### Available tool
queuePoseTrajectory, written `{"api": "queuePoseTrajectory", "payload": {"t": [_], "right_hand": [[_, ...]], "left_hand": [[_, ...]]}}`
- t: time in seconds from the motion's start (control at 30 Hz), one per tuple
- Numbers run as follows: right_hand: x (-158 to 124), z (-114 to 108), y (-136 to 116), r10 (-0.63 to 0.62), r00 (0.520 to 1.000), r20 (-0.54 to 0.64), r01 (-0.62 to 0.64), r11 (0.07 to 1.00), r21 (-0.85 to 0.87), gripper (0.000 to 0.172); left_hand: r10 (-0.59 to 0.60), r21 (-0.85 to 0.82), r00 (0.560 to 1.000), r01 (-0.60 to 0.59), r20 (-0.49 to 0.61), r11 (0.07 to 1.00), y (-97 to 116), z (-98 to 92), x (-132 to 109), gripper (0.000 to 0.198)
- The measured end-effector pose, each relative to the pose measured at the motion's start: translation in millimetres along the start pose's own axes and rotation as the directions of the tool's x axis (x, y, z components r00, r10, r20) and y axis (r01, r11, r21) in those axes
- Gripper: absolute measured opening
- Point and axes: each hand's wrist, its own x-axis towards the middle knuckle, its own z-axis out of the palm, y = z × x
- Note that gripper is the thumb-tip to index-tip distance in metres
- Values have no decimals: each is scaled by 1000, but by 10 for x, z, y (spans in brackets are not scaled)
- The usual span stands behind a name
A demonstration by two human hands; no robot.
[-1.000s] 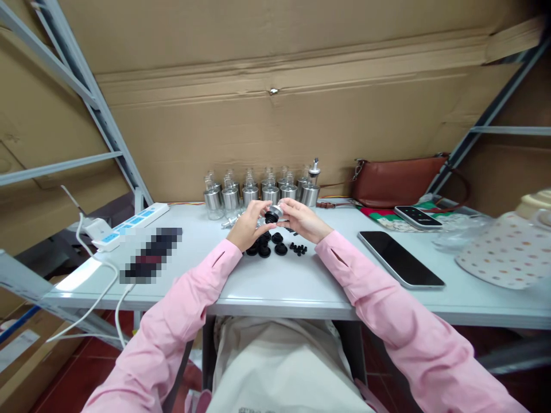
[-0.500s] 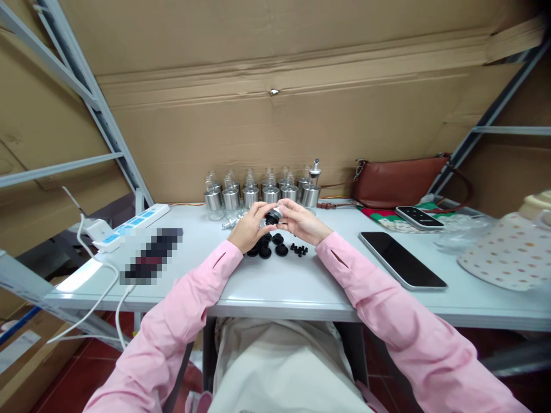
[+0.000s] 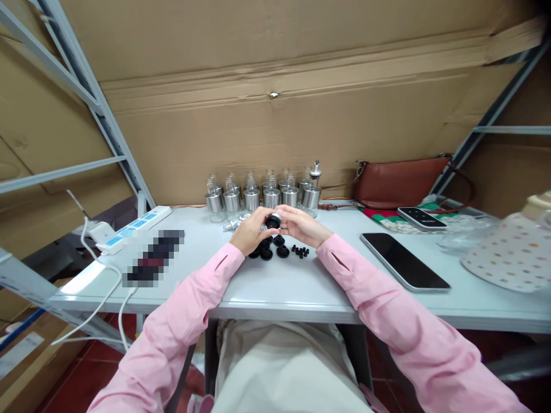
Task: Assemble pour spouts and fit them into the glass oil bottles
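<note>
Between both hands is a pour spout [image 3: 272, 221] with a ribbed black stopper and a silvery metal part, held just above the table. My left hand [image 3: 251, 232] grips it from the left, fingers curled round its side. From the right, my right hand [image 3: 303, 225] pinches the metal part. Below them lie several loose black stoppers [image 3: 283, 251], some hidden by my left hand. A cluster of small black caps [image 3: 300, 251] is right of the stoppers. Shiny metal spouts [image 3: 235, 223] show partly behind my left hand.
Glass bottles with metal bands [image 3: 252, 199] stand in rows behind my hands; one bottle [image 3: 311, 197] has a spout fitted. A tablet-like dark phone [image 3: 404, 261], another device [image 3: 422, 218] and a brown bag [image 3: 400, 180] are right. A power strip [image 3: 138, 226] lies left.
The black stopper end of the pour spout has turned more toward me. Both hands keep hold of it, with small finger shifts. The whole view has moved slightly.
</note>
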Motion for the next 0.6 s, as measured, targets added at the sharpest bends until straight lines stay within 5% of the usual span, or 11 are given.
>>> {"api": "queuePoseTrajectory", "payload": {"t": [0.6], "right_hand": [[1,6,31,22,1000,6,-22,995,-92,16]], "left_hand": [[-46,4,998,46,36,999,16,-3,-3,46]]}}
